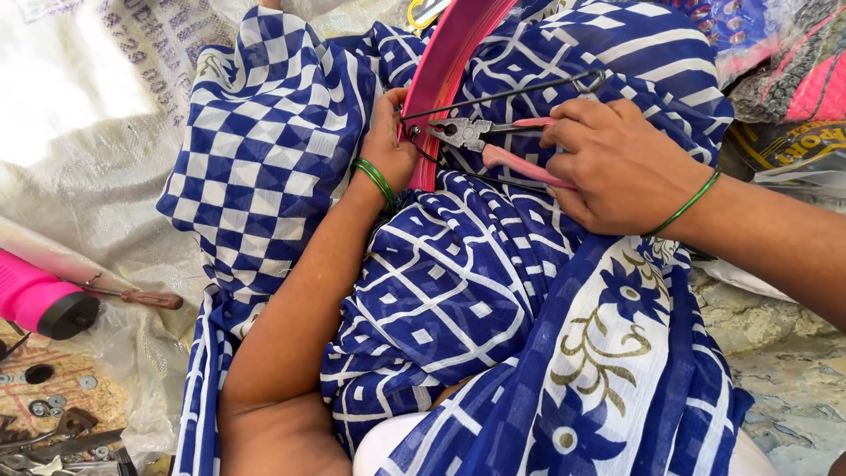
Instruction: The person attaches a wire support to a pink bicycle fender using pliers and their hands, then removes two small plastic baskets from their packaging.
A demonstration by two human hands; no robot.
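My right hand (617, 163) grips the pink handles of a pair of pliers (476, 135), whose metal jaws point left and close on a dark metal wire frame (502, 95). My left hand (388, 141) holds the edge of a pink curved rim (445, 66) where the wire meets it. Both wrists wear thin green bangles. The work rests on my lap, which is covered by blue and white patterned cloth (458, 291).
A pink cylindrical object with a black end (40, 302) lies at the left, beside a tool with a wooden handle (141, 298). Washers and metal scraps (53, 423) sit at the bottom left. White woven sacking (97, 115) covers the ground; bundled pink fabric (793, 70) is at top right.
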